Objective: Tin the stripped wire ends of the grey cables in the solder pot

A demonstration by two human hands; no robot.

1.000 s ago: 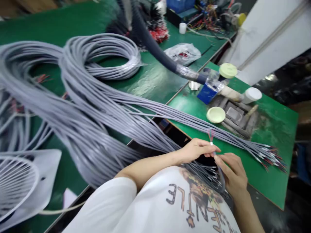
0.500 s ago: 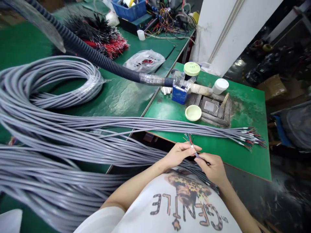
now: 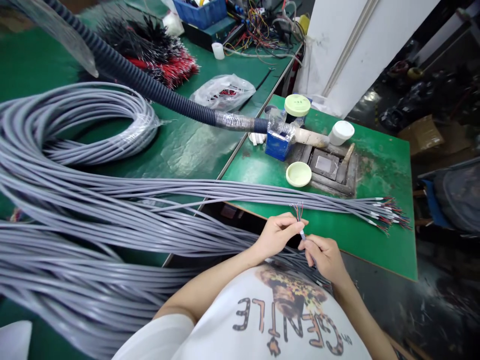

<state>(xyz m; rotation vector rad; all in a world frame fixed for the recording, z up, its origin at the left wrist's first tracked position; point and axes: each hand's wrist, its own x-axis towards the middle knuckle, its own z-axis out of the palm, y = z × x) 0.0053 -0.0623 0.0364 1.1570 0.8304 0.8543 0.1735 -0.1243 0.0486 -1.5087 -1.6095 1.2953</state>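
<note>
Between my two hands stands the end of a grey multi-core cable [image 3: 302, 234], its thin coloured wires [image 3: 299, 212] fanned out at the top. My left hand [image 3: 279, 233] pinches the cable at the base of those wires, thumb and fingers closed. Just below, my right hand [image 3: 324, 256] grips the grey jacket between thumb and fingers. Beyond my hands, a bundle of similar grey cables [image 3: 262, 192] lies across the green board, with stripped, coloured ends [image 3: 390, 215] at the right. More cables pass beneath my hands, partly hidden by them.
A solder pot [image 3: 326, 165] with a grimy frame sits on the green board [image 3: 390, 175], with a pale green dish [image 3: 299, 174] and a white jar [image 3: 341, 133] around it. A corrugated hose [image 3: 180, 107] crosses above the table. Large grey cable coils [image 3: 75, 125] fill the left.
The wire ends have shifted slightly right and stand more upright. My left hand has moved a little up over the wire base; my right hand's fingers have shifted slightly on the jacket.
</note>
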